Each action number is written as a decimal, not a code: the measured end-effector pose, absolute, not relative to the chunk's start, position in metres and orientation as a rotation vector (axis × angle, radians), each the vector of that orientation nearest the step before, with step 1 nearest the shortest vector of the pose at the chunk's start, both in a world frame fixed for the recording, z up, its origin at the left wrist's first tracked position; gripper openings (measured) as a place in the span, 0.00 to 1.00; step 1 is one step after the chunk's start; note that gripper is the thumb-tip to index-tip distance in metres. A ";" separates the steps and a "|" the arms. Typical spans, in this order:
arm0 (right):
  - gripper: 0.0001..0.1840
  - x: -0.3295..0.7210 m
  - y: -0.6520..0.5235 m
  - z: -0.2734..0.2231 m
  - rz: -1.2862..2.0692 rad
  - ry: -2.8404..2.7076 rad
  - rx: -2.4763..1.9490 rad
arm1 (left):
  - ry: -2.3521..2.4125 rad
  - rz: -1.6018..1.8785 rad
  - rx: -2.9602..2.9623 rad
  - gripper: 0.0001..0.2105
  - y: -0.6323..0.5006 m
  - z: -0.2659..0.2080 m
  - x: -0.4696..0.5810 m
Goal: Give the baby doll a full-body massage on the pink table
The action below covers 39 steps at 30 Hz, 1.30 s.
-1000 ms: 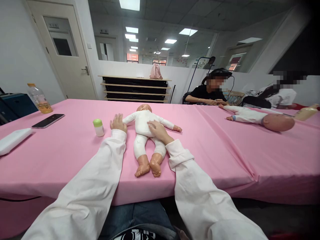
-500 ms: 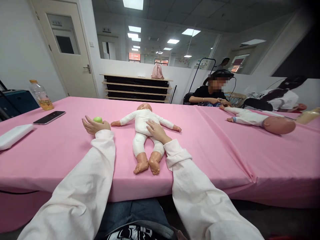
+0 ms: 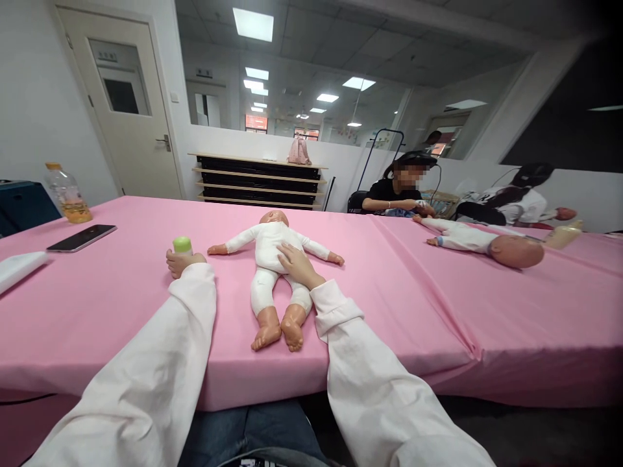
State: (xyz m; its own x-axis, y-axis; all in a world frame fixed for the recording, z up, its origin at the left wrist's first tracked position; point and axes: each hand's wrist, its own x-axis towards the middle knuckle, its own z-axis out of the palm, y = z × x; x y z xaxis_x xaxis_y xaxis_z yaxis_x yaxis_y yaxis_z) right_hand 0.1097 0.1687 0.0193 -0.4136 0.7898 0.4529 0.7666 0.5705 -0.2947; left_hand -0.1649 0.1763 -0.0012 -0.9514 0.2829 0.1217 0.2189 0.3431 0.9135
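A baby doll (image 3: pixel 270 246) in a white bodysuit lies on its back, arms spread and bare feet toward me. My right hand (image 3: pixel 298 264) lies flat on its belly, fingers stretched out. To the doll's left, my left hand (image 3: pixel 182 263) is closed around a small bottle with a light green cap (image 3: pixel 182 244). The cap and a pale strip of the bottle show above the fingers; my hand hides the rest.
A phone (image 3: pixel 82 238), a drink bottle (image 3: pixel 69 194) and a white object (image 3: pixel 20 269) are at the left on the pink tablecloth (image 3: pixel 384 305). On the right lies a second doll (image 3: pixel 516 250) near a yellowish bottle (image 3: pixel 564 235). Two people (image 3: pixel 399 191) sit beyond the table.
My left hand has gone from open fingers beside the green cap to wrapped round the bottle. My right hand stays on the doll's belly. The view has shifted slightly.
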 end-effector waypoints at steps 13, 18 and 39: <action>0.24 0.111 0.167 0.020 0.072 -2.235 -1.226 | 2.466 1.725 0.479 0.31 0.176 -0.003 -0.166; 0.24 0.111 0.166 0.020 0.071 -2.222 -1.179 | 2.464 1.725 0.472 0.32 0.176 -0.002 -0.165; 0.22 0.111 0.168 0.017 0.042 -2.233 -1.228 | 2.466 1.708 0.432 0.34 0.173 -0.002 -0.164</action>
